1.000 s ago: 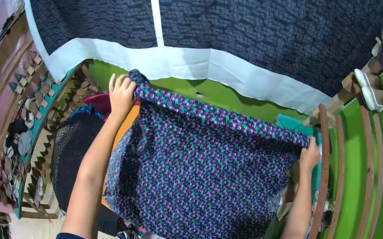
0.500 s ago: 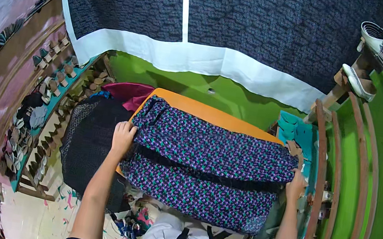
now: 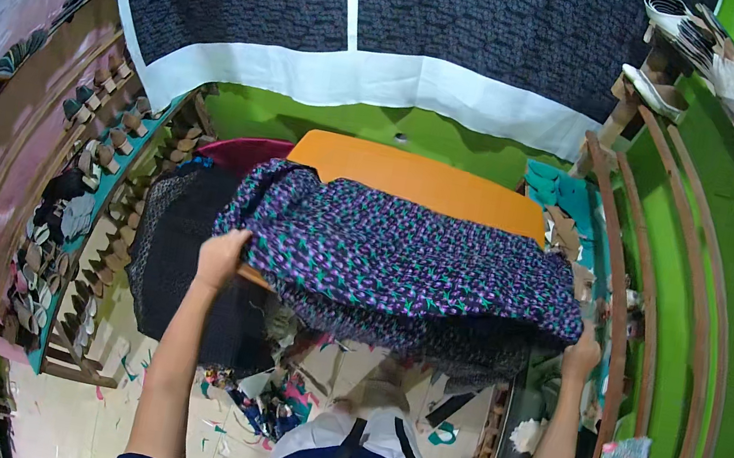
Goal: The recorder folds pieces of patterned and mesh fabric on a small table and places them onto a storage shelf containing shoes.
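Note:
A dark fabric with a small purple, white and green floral print [image 3: 412, 251] stretches between my two hands. It drapes over part of an orange board [image 3: 414, 179], and its near edge hangs loose with a dark underside showing. My left hand [image 3: 221, 257] is closed on the fabric's near left edge. At the near right corner, my right hand [image 3: 581, 352] grips it too. The board's far strip lies bare, while its near side is mostly hidden under the fabric. Left of the board is a large black cloth bundle [image 3: 192, 258], with a dark red cloth [image 3: 249, 149] behind it.
Racks with many wooden shoe forms and shoe parts [image 3: 123, 151] stand at the left. Wooden rails [image 3: 655, 306] run along the green wall at the right, beside teal pieces [image 3: 558, 188]. A dark patterned curtain [image 3: 515, 40] hangs behind. Scraps litter the floor [image 3: 103, 413].
The fabric has been drawn toward me and bunched, baring more of the orange board's far side. Both hands moved slightly outward, keeping hold. More of the floor shows below.

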A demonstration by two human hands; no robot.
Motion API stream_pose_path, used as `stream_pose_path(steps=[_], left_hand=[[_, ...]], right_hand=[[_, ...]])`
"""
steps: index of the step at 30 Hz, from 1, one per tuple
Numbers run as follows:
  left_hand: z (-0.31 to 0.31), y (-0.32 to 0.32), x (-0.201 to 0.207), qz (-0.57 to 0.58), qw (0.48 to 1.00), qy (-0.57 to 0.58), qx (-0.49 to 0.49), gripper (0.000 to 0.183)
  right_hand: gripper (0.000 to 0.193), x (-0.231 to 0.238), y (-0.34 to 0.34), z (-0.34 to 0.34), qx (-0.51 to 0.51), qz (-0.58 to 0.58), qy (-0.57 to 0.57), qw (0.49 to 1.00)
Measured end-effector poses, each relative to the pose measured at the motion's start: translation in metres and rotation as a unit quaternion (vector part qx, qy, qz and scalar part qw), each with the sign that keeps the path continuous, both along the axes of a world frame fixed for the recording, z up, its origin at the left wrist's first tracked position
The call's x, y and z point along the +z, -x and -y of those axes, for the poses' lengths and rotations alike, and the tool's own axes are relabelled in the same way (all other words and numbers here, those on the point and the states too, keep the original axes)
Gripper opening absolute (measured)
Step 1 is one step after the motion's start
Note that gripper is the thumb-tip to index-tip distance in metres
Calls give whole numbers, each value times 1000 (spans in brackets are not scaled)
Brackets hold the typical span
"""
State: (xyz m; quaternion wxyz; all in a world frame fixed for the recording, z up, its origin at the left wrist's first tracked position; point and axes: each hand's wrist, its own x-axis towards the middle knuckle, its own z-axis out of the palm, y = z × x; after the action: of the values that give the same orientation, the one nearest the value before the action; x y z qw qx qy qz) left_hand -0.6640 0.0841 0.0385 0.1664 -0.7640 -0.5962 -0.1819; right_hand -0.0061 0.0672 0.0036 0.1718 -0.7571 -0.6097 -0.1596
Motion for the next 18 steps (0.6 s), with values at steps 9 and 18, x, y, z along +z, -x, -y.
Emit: stream_pose_path(steps=[9, 18], left_hand=[[96, 16, -72, -118, 969, 211, -43, 33], [32, -69, -69, -27, 976, 217, -25, 23]], right_hand=[[37, -54, 35, 85, 0, 45, 169, 985], [25, -76, 85, 28, 96, 5, 78, 992]])
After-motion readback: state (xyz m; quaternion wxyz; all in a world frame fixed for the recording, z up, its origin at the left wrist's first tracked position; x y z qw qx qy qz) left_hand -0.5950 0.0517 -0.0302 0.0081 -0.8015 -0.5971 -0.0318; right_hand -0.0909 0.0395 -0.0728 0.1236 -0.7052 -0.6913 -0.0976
